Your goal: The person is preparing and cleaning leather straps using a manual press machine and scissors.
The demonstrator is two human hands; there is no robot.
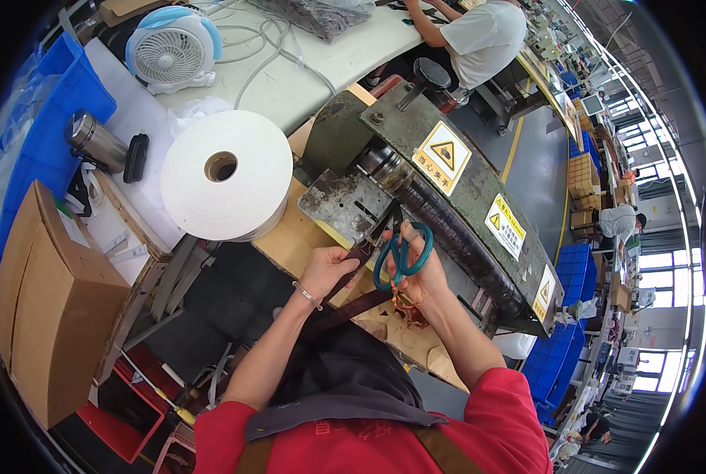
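Note:
My left hand [327, 273] pinches the end of a dark brown strap [361, 254] between thumb and fingers. In my right hand [422, 276] is a pair of scissors [401, 251] with teal loop handles, its dark blades pointing away from me beside the strap's end. An orange-red cord [406, 304] hangs from the handles. Another length of dark brown strap [349, 310] runs below my hands toward my apron. Both hands are in front of a green machine [479, 189] with a long dark roller [440, 217] and a worn metal plate [333, 207]. Whether the blades touch the strap is unclear.
A large white roll [191, 174] stands to the left, beside a steel flask [96, 142] and a cardboard box [60, 300]. Farther back are a fan [171, 51] and loose cables on a white table [313, 87]. A person [483, 39] sits beyond the machine.

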